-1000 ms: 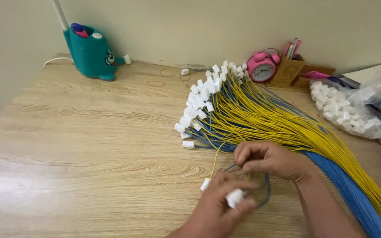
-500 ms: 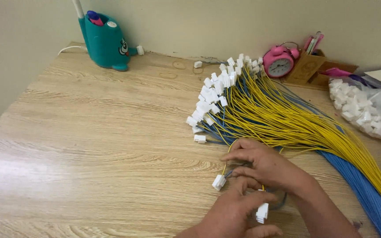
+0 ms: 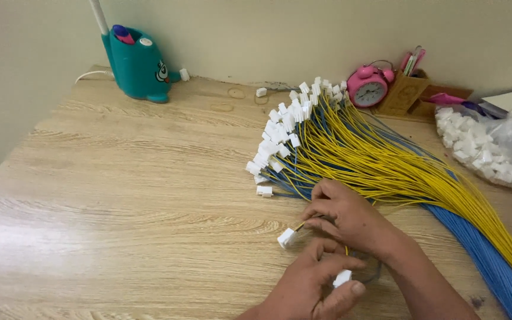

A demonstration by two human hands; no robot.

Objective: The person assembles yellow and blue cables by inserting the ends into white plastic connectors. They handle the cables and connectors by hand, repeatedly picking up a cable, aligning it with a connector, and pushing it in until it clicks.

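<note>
Nearest the camera, left hand (image 3: pixel 315 287) at the bottom edge, fingers curled, thumb and forefinger pinched on a small white connector (image 3: pixel 342 277). Half a second ago that connector sat lower and further right in view; it now rides higher, closer to the other hand.

Right hand (image 3: pixel 345 213) just beyond, fingers bent and closed on a yellow wire (image 3: pixel 298 227) near its end. The wire's white plug (image 3: pixel 286 237) sticks out left of the fingertips, a little above the wooden desk (image 3: pixel 120 195). The wire's short visible stretch runs on a slant, plug end pointing down-left, the other end hidden under the hand. Earlier the plug hung closer in under the fingers; now it stands clear of them.

Behind the hands, a fanned bundle of yellow and blue wires (image 3: pixel 374 160), long axis from lower right to upper left, white plug ends toward the wall.

Far right, a clear bag of white connectors (image 3: pixel 484 148). At the wall: a pink alarm clock (image 3: pixel 370 86) and a teal desk lamp base (image 3: pixel 139 66).
</note>
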